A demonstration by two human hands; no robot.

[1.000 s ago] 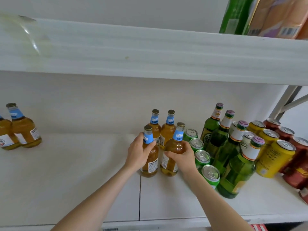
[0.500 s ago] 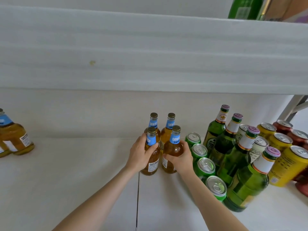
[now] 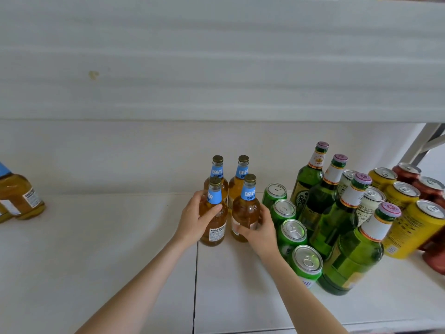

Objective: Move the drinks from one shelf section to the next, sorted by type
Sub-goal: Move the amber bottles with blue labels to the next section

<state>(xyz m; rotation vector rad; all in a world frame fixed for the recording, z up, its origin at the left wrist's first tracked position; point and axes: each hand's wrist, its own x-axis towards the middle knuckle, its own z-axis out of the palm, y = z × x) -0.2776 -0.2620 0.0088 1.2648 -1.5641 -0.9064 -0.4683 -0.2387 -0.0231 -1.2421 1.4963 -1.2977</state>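
Several amber bottles with blue neck labels stand in the middle of the white shelf (image 3: 96, 249). My left hand (image 3: 195, 220) is wrapped around the front left amber bottle (image 3: 215, 222). My right hand (image 3: 258, 229) grips the front right amber bottle (image 3: 245, 210). Both bottles stand upright, close to the seam (image 3: 195, 285) between the shelf sections. Two more amber bottles (image 3: 238, 179) stand just behind them. At the far left edge are two amber bottles (image 3: 20, 198) of the same kind.
Right of my hands runs a row of green cans (image 3: 290, 233), then tall green bottles (image 3: 346, 259), white cans, yellow cans (image 3: 414, 230) and dark red cans (image 3: 431, 191). The upper shelf board (image 3: 216, 63) hangs low overhead. A metal frame post (image 3: 419, 143) is at the right.
The view has moved in closer and tilted down under the upper shelf. Both hands keep their grip on the two front amber bottles, which have shifted slightly back toward the rear pair.
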